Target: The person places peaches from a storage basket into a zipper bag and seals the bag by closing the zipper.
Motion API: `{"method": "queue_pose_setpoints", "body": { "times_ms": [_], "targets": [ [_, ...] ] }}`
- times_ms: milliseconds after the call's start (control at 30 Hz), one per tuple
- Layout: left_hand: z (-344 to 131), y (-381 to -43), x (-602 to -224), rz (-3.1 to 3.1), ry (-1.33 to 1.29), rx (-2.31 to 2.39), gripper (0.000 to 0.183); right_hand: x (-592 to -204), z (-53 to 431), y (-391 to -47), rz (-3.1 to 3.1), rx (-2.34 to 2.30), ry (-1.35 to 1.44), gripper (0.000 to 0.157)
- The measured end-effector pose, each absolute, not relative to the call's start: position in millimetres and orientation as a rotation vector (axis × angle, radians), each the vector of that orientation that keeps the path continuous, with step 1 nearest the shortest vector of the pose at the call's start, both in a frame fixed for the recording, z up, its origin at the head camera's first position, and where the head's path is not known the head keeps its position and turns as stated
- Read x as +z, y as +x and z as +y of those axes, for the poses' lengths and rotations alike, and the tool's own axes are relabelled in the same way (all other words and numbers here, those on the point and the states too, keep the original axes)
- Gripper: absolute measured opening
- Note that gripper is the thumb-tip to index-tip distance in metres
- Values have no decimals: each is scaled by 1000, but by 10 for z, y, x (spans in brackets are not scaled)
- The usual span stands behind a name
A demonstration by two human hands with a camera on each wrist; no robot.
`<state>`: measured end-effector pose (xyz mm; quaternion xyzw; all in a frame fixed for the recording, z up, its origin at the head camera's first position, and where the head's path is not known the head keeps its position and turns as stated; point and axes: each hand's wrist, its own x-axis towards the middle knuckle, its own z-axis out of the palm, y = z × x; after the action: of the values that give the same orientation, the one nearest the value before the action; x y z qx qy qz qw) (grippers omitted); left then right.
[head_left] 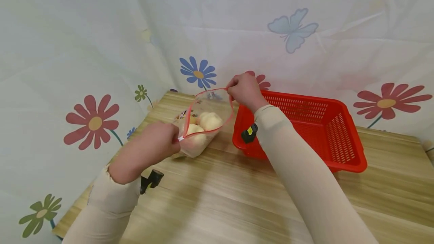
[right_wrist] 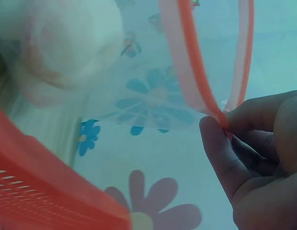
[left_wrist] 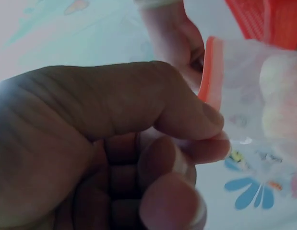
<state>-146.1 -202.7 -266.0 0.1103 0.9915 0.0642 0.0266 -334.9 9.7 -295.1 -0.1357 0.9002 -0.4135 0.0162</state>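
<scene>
A clear zip bag (head_left: pixel 193 150) with a red-edged mouth stands on the table, its mouth spread apart. Pale round items (head_left: pixel 210 121) lie inside it, cream with a pinkish tint; their kind is not plain. My left hand (head_left: pixel 152 146) pinches the near corner of the mouth, beside a white slider (head_left: pixel 181 138). At the far corner, my right hand (head_left: pixel 246 90) pinches the red edge between thumb and forefinger, as the right wrist view shows too. In the left wrist view the thumb (left_wrist: pixel 196 120) presses the bag's edge against a finger.
A red plastic basket (head_left: pixel 349 138) with slotted walls stands right of the bag, partly behind my right forearm. The wooden table (head_left: pixel 217 202) meets a white flower-printed sheet (head_left: pixel 230 18) at the back and left.
</scene>
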Motion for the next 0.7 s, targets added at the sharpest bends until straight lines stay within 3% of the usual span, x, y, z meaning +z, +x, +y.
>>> {"method": "queue_pose_setpoints", "body": {
  "times_ms": [400, 700],
  "targets": [
    [-2451, -1554, -2338, 3128, 289, 212, 21, -2597, 162, -3293, 2825, -1233, -349, 13],
    [-2600, -1644, -2228, 3276, 359, 274, 18, -2415, 240, -3262, 2869, -1230, -454, 17]
  ]
}}
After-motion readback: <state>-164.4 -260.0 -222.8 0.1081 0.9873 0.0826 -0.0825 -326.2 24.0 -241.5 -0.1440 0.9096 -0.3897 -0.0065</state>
